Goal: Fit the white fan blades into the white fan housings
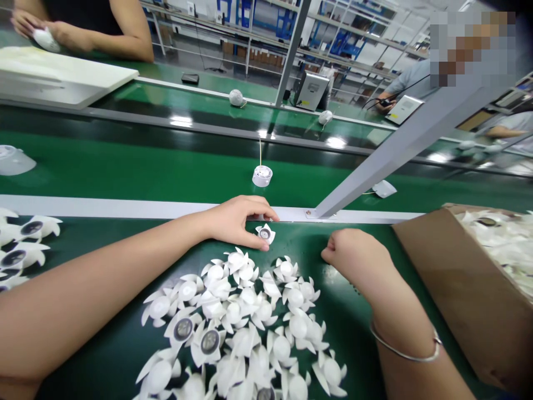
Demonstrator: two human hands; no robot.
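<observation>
My left hand (244, 220) reaches to the white rail, thumb and fingers apart. Between them lies a small white fan impeller (265, 234) with its grey hub ring facing up. The thumb tip is at its near edge; whether it touches I cannot tell. My right hand (353, 256) hovers over the green table at the right, fingers curled in and closed; anything inside is hidden. A loose pile of white fan impellers (250, 300) lies in front of me between my forearms, most hub-down, a few showing a dark ring.
Beyond the white rail (125, 208), a green conveyor belt (187, 172) carries a white round housing (262, 176) with a wire. A grey post (387, 147) slants up at right. A cardboard box (453, 283) stands right; more impellers (25, 253) lie left. Co-workers sit across.
</observation>
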